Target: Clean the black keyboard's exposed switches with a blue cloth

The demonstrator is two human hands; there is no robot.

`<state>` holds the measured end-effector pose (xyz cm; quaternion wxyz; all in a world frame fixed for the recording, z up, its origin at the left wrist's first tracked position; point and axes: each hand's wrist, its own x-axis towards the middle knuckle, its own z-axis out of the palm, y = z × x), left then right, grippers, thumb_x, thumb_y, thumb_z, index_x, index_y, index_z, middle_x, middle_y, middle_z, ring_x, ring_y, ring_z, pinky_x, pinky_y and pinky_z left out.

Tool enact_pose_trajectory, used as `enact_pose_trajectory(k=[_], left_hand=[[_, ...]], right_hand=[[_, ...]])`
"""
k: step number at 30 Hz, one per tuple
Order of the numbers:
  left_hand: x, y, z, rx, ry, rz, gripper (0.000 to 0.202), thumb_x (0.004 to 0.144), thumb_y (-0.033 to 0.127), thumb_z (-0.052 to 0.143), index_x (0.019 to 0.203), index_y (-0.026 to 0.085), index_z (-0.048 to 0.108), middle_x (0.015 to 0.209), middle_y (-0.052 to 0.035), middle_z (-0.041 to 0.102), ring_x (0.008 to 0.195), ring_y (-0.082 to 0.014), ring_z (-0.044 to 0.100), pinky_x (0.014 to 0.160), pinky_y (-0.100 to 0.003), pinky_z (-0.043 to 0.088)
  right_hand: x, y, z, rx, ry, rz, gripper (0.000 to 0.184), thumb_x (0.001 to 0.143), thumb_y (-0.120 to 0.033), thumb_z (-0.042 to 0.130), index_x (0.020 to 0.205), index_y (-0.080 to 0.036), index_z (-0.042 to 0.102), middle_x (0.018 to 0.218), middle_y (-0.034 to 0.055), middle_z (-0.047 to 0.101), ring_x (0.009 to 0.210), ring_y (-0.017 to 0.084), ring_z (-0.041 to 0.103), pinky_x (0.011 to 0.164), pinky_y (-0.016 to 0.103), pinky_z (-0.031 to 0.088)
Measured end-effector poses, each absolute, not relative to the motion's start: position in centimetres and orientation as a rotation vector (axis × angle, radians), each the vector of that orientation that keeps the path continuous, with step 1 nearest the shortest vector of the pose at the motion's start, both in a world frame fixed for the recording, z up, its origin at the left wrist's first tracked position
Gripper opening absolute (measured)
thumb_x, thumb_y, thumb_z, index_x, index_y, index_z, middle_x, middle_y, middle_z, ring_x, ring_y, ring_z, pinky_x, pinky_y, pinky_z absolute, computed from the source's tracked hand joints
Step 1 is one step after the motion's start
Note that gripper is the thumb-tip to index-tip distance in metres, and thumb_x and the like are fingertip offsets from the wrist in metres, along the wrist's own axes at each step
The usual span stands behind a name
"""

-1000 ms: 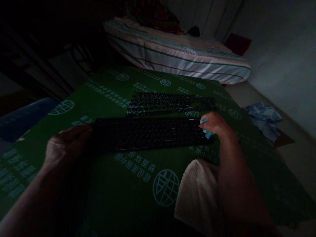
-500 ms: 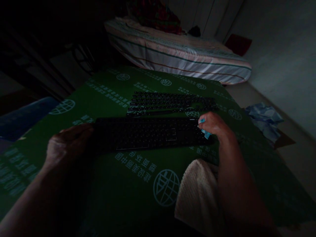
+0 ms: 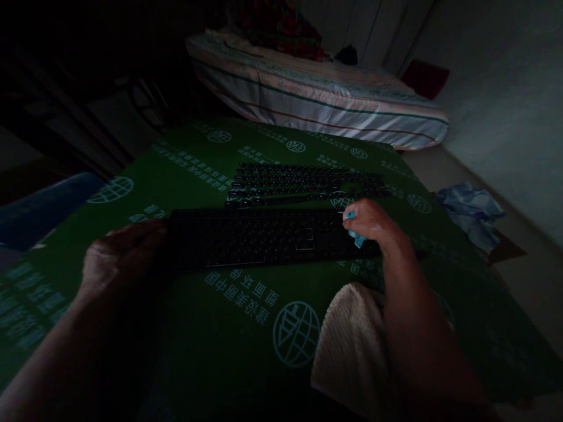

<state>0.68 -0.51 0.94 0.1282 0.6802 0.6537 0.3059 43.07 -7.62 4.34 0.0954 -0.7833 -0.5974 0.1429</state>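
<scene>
A black keyboard point(image 3: 246, 240) lies across the green table, its keycaps off over most of its face. My left hand point(image 3: 125, 249) is closed on the keyboard's left end; its fingertips are lost in shadow. Over the keyboard's upper right part, my right hand point(image 3: 369, 220) pinches a small, light-blue, cloth-like piece point(image 3: 358, 240) against the surface. The piece is partly hidden by the fingers, so its exact kind is unclear. Just behind the keyboard, many loose black keycaps point(image 3: 281, 180) are laid out in rows.
The green table cover point(image 3: 246, 363) bears white print and globe marks. At the lower right, a beige towel-like cloth point(image 3: 347, 346) lies near my right forearm. Beyond the table stands a bed point(image 3: 325, 99) with a striped sheet. Crumpled bluish fabric point(image 3: 470, 205) lies to the right.
My right hand has slid slightly left along the keyboard's upper right part with the light-blue piece. My left hand and the keyboard stay in place.
</scene>
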Motion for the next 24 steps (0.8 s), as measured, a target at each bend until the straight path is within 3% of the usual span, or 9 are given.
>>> enact_pose_trajectory(k=[7, 13, 24], left_hand=[[0.3, -0.1, 0.6, 1.933, 1.918, 0.868, 0.057, 0.073, 0.058, 0.043, 0.107, 0.017, 0.066, 0.111, -0.0037, 0.066, 0.106, -0.0300, 0.060, 0.082, -0.045, 0.048], [1.8, -0.8, 2.1, 1.797, 1.966, 0.848, 0.054, 0.065, 0.048, 0.051, 0.104, 0.015, 0.068, 0.110, -0.0061, 0.067, 0.107, -0.0309, 0.059, 0.098, -0.041, 0.046], [1.7, -0.5, 2.1, 1.797, 2.031, 0.768, 0.052, 0.068, 0.044, 0.050, 0.107, 0.015, 0.068, 0.112, -0.0083, 0.065, 0.107, -0.0307, 0.058, 0.099, -0.043, 0.043]], right_hand=[[43.1, -7.6, 4.3, -2.343, -1.760, 0.400, 0.011, 0.065, -0.015, 0.060, 0.070, -0.017, 0.069, 0.060, 0.0031, 0.065, 0.057, 0.015, 0.059, 0.050, 0.022, 0.037], [42.9, -7.7, 4.7, -2.264, -1.731, 0.479, 0.010, 0.066, -0.014, 0.060, 0.070, -0.016, 0.068, 0.060, 0.0029, 0.064, 0.057, 0.015, 0.060, 0.049, 0.021, 0.038], [42.3, -7.6, 4.5, -2.101, -1.666, 0.570, 0.009, 0.068, -0.017, 0.061, 0.073, -0.015, 0.067, 0.059, 0.0015, 0.063, 0.055, 0.012, 0.058, 0.049, 0.020, 0.039]])
